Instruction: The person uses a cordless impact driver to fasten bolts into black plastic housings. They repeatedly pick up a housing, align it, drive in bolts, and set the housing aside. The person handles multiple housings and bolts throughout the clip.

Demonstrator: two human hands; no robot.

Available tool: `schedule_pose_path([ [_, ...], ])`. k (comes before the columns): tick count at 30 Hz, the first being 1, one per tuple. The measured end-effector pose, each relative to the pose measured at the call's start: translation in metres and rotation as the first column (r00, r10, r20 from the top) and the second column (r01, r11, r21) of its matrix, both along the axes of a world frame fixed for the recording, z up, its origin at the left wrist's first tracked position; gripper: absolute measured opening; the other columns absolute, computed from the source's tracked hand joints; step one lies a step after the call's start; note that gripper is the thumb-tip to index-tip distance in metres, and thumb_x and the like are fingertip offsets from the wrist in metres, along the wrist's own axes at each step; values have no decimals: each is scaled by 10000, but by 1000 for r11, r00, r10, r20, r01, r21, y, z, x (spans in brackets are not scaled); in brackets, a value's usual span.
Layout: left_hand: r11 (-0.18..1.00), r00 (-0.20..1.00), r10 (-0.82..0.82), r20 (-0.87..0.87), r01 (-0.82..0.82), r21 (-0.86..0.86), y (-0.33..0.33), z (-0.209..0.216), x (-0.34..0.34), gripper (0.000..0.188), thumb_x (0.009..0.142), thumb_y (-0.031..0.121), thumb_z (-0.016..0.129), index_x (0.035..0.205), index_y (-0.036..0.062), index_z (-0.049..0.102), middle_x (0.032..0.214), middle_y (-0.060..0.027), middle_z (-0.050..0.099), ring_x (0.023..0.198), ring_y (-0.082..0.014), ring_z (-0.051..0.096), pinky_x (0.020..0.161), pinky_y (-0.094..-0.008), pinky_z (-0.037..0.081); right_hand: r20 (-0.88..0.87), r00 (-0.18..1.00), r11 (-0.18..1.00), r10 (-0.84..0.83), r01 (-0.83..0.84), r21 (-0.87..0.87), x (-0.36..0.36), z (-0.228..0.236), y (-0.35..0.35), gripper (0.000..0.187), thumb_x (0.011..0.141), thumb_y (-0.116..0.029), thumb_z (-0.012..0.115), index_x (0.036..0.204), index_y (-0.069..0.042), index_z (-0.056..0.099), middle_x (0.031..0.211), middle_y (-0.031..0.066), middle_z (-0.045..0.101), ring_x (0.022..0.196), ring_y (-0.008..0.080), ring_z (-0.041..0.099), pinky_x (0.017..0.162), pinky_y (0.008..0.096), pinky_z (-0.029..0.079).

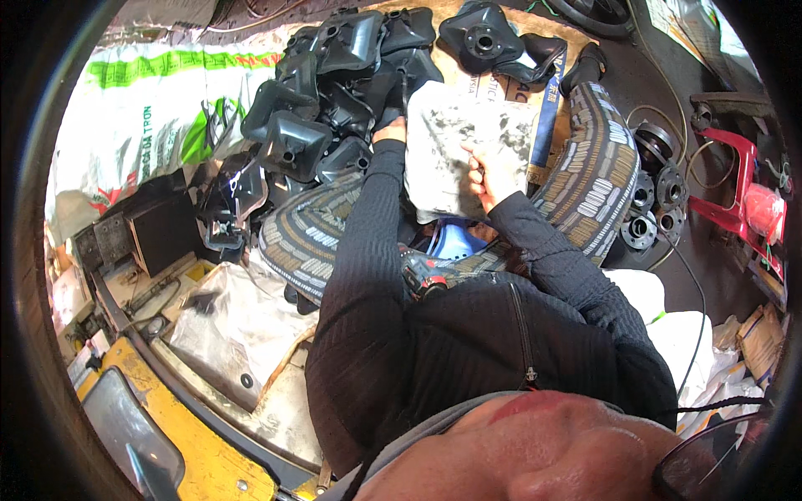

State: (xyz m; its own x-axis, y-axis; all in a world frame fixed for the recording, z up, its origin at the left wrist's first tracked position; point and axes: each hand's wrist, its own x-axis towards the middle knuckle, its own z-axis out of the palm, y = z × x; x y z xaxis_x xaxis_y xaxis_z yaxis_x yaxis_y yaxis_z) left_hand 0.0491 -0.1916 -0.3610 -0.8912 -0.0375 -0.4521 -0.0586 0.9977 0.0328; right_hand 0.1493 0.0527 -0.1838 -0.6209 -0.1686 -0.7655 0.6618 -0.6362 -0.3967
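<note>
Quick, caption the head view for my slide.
Right hand over a squarish mottled white-and-grey item, left hand by its left edge, beside a heap of glossy black moulded parts.

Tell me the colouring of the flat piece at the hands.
The piece is white with grey blotches, seen in the head view.

The place looks like a workshop, with heaped black moulded parts (294, 147), clustered flanged discs (642, 234) and a yellow panel (192, 438) (its paint visibly scuffed).
</note>
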Motion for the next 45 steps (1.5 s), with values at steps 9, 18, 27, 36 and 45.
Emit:
schedule_pose_path([
  [9,855,655,367,-661,42,516,-28,189,-31,328,825,399,639,883,76,646,754,-127,669,609,-308,638,587,-413,525,-152,943,950,-297,277,-144,0,6,41,391,815,-91,546,1199,-18,535,697,-32,476,523,66,412,417,189,285],
  [18,21,920,102,379,-383,923,16,160,-1,364,848,339,670,1025,23,632,928,-61,652,804,-158,615,735,-307,494,-174,902,842,-394,279,-462,47,30,81,291,892,-62,553,1177,-4,553,994,75,629,873,159,611,651,257,501],
  [27,876,917,108,-384,95,472,55,91,3,458,715,468,709,996,106,689,905,-139,683,804,-289,662,772,-372,504,-150,934,749,-324,157,-643,59,50,81,289,922,-125,526,1165,30,503,772,21,536,615,88,501,431,187,381],
  [36,450,792,-138,-594,585,675,169,212,50,208,827,173,662,1014,82,663,864,-72,673,775,-182,654,701,-299,517,-447,734,855,-510,488,-174,93,88,184,285,962,-246,487,1142,-29,526,704,-52,383,515,25,319,391,168,247],
  [45,466,514,-828,-224,853,235,397,220,107,284,861,227,493,1045,123,683,1060,-89,672,1000,-258,641,827,-410,513,-59,464,464,-884,855,-232,180,11,244,234,973,-215,435,1062,-45,568,590,-45,439,435,82,348,364,228,261],
])
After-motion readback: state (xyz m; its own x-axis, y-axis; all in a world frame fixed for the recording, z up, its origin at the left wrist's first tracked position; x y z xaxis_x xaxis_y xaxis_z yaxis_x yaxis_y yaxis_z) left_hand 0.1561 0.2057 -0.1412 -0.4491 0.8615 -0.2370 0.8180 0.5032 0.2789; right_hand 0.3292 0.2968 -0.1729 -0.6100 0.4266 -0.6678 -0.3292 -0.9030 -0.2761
